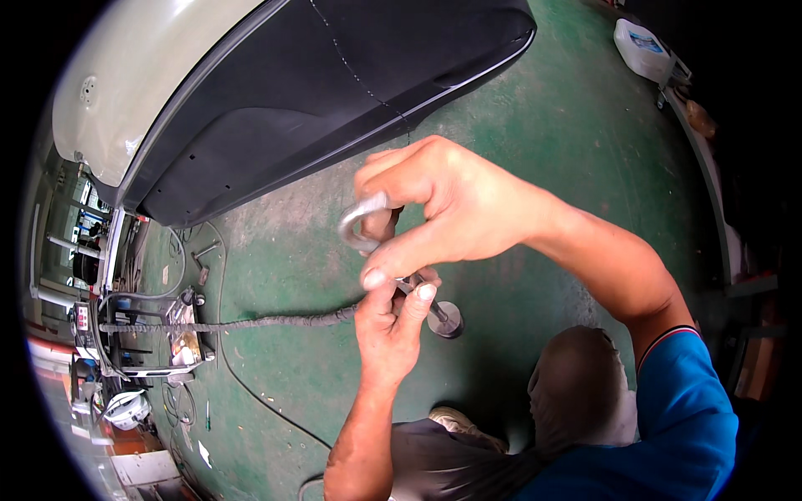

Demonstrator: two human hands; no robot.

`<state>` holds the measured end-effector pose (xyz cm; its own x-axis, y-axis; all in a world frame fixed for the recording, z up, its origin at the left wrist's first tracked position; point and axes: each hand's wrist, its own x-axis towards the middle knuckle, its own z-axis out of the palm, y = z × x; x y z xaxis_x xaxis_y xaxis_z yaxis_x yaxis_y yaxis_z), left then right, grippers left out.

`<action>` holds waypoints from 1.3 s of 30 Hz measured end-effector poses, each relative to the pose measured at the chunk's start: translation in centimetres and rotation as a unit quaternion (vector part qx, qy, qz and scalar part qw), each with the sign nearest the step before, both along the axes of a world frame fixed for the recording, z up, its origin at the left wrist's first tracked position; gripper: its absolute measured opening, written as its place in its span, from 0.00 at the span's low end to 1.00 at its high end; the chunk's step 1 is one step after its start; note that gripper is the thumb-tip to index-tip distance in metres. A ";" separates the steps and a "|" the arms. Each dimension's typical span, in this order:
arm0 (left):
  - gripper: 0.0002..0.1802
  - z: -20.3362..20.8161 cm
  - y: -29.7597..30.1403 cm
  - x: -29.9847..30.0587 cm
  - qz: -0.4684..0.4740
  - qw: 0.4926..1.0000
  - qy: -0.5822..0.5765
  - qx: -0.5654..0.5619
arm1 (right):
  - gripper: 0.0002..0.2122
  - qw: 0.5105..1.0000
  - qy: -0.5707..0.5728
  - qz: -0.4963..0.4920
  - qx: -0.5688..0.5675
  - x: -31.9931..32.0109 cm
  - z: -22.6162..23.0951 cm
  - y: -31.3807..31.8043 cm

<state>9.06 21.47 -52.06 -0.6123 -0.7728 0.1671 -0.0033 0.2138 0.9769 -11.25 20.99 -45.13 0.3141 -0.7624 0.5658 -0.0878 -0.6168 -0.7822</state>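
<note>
In the middle of the view my right hand (451, 196) is closed on a bright metal hook (354, 224), its curve blurred and facing left. Just below it, my left hand (388, 338) pinches a metal rod tool between thumb and fingers, and the fingertips of both hands almost meet there. From under my left hand the tool's round metal end (448, 321) sticks out to the right. A thick black wrapped cable (276, 321) reaches my left hand from the left. Where the hook, rod and cable join is hidden by my fingers.
A light-coloured car body (117, 92) with a black lower panel (301, 108) stands at the upper left. The cable leads to a wheeled machine cart (167, 371). Thin hoses and a hammer (200, 259) lie on the green floor (276, 392). A white jug (643, 50) sits far right.
</note>
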 end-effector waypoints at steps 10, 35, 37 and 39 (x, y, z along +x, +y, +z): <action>0.12 -0.1 0.2 -0.3 0.001 0.999 0.028 0.030 | 0.12 0.988 -0.027 0.041 0.147 -0.2 0.4 0.5; 0.14 1.0 -1.6 -0.6 -0.035 0.999 0.022 -0.008 | 0.14 0.993 0.113 0.014 -0.022 -0.5 6.0 -0.4; 0.13 1.5 -2.6 -1.2 -0.073 0.997 0.020 0.012 | 0.11 0.977 0.202 -0.007 -0.068 -1.1 7.1 -0.1; 0.13 2.5 -3.5 -1.7 -0.137 0.988 0.028 0.063 | 0.11 0.964 0.259 -0.003 -0.060 -1.2 8.5 0.1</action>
<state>7.37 17.99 -49.60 -0.7941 -0.5960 0.1193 0.0920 0.0761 0.9928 -12.43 21.13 -36.62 0.5739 -0.7041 0.4182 -0.4515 -0.6981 -0.5558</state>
